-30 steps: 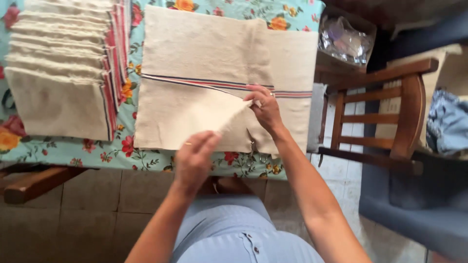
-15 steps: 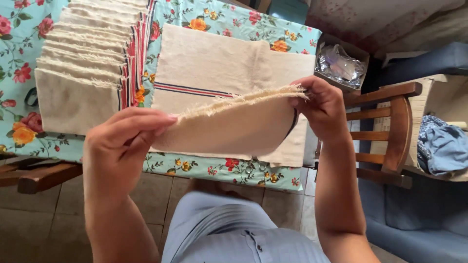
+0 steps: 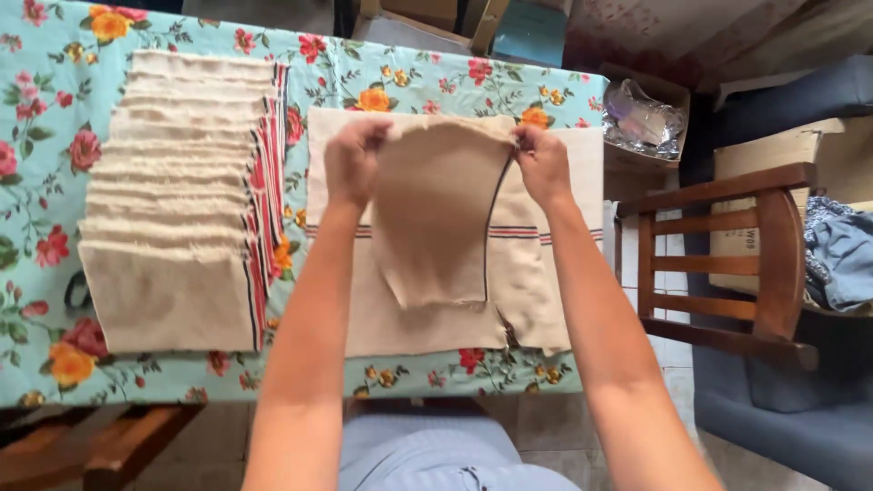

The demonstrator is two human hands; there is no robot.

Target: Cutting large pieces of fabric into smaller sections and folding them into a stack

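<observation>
Left hand: up over the table, the left hand (image 3: 353,162) has its fingers pinched together on one top corner of the folded beige cloth (image 3: 435,218) — thumb side hidden behind the fabric.
Right hand: the right hand (image 3: 542,162) mirrors it, fingers clamped on the opposite top corner, level with its partner.
Cloth in hand: it hangs between the two fists above the table, lower edge dangling free and a little ragged; a dark stripe runs down its right side. Held by both upper corners, it drops flat under its own weight, so the layers appear to line up.
Under it: more flat cloths (image 3: 564,273) of the same beige lie spread on the table, a red and dark band crossing them. The hanging piece sits right over their middle.
Stack at left: a long overlapped row of folded cloths (image 3: 173,218), each one stepped back from the last, red-striped edges all turned to the right — neat, and well apart from the hands.
Table: floral tablecloth (image 3: 36,182), turquoise with red and orange flowers, covers the top.
Off to the right: a wooden chair (image 3: 727,264) just beside the table edge, a box with clear plastic (image 3: 644,114) behind it, blue fabric (image 3: 841,255) further right.
</observation>
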